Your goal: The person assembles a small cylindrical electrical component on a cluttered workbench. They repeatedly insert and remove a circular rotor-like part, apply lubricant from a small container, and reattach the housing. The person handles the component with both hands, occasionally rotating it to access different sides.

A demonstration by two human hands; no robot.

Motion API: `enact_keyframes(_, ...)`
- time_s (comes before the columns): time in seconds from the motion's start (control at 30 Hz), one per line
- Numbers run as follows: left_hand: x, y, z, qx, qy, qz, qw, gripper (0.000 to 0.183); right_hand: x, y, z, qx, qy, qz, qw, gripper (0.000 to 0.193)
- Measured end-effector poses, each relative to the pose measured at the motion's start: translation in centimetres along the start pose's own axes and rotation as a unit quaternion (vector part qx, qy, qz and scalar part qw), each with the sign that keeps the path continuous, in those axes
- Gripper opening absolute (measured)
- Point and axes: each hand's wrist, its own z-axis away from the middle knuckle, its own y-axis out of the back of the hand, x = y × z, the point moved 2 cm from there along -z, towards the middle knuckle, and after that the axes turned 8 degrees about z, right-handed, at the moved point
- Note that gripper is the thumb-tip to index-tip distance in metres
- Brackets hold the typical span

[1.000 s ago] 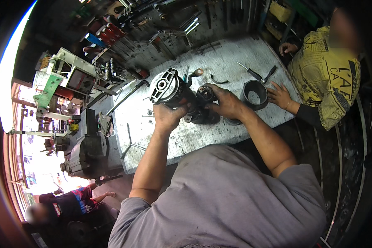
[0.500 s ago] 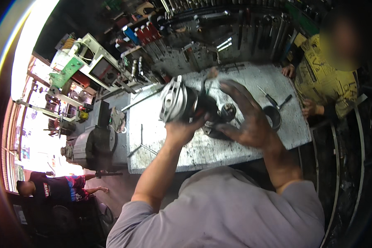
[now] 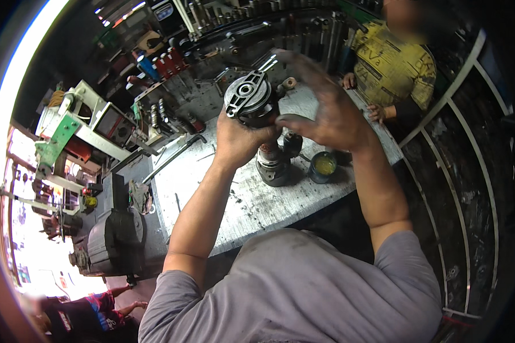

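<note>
The left hand [image 3: 237,137] is closed around the round, grey cast-metal motor housing [image 3: 249,98], holding it up above the scratched grey metal worktop [image 3: 252,203]. The right hand [image 3: 326,111] hovers just beside the housing, fingers spread and curled, gripping nothing. Below, a dark cylindrical metal part [image 3: 273,166] stands on the worktop, with 1 small dark tin of yellow grease [image 3: 324,166] beside it. A person in a yellow printed shirt [image 3: 392,66] sits at the far end.
</note>
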Motion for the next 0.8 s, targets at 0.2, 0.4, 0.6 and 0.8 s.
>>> enact_keyframes(0.2, -2.1, -0.4, 0.6, -0.015, 0.030, -0.021, 0.999, 0.078, 2.0, -1.8, -4.4, -0.265, -0.003, 0.005, 0.964, 0.098)
enact_keyframes(0.4, -3.0, -1.6, 1.1, 0.014, 0.082, -0.003, 0.997, 0.069, 4.5, -2.4, -6.0, -0.366, 0.047, -0.037, 0.929, 0.080)
enact_keyframes(0.6, -4.8, -2.2, 2.6, 0.061, 0.108, 0.014, 0.992, 0.070, 6.7, -5.1, -4.7, -0.334, 0.082, -0.115, 0.932, 0.077)
enact_keyframes(0.8, -6.6, -3.4, 5.4, 0.135, 0.097, -0.076, 0.983, 0.075, 6.9, -6.3, -2.7, -0.383, 0.114, -0.110, 0.910, 0.078)
